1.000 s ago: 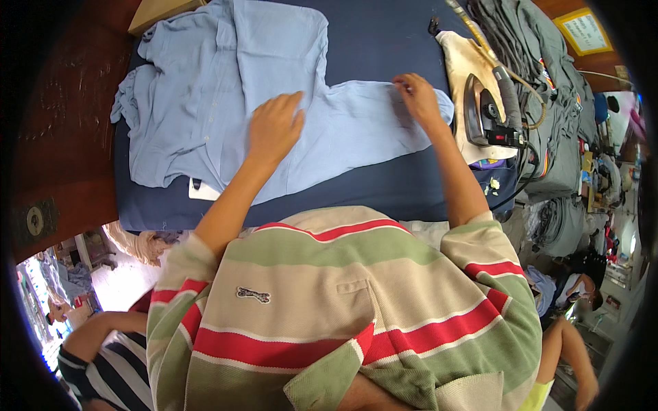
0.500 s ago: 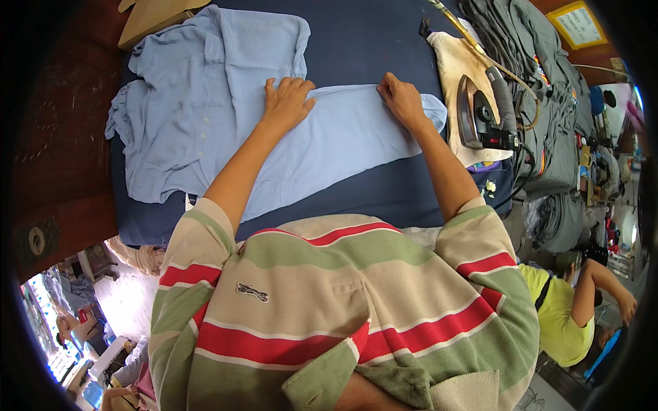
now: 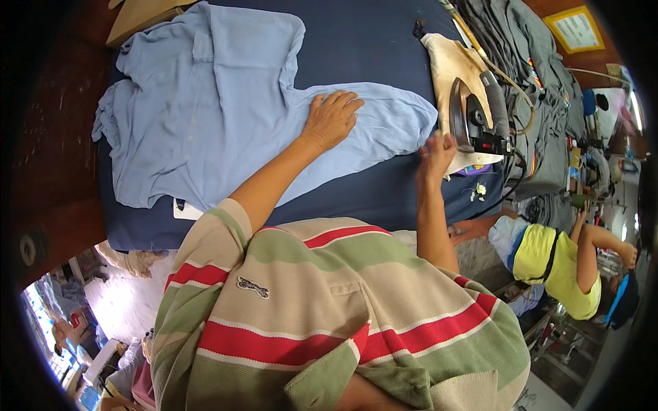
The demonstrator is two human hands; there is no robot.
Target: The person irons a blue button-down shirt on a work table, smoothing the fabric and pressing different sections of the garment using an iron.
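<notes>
A light blue shirt [image 3: 226, 123] lies spread on a dark blue covered table, its sleeve [image 3: 391, 113] stretched out to the right. My left hand [image 3: 332, 120] rests flat on the upper part of that sleeve, fingers extended. Beside the cuff end is my right hand [image 3: 436, 156], slightly blurred, with its fingers apart and nothing visible in them. Just right of it an iron [image 3: 471, 118] with a grey handle sits on a cream, stained cloth pad [image 3: 444, 58].
Dark grey garments [image 3: 541, 130] are piled beyond the iron. A hose [image 3: 510, 75] and a black cord run from the iron. A cardboard box [image 3: 144, 20] stands at the far left. A person in a yellow-green top [image 3: 558, 260] is at the right.
My left hand has slid right along the sleeve. My right hand has left the sleeve's upper edge and come nearer, toward the cuff and iron. The person at right has moved.
</notes>
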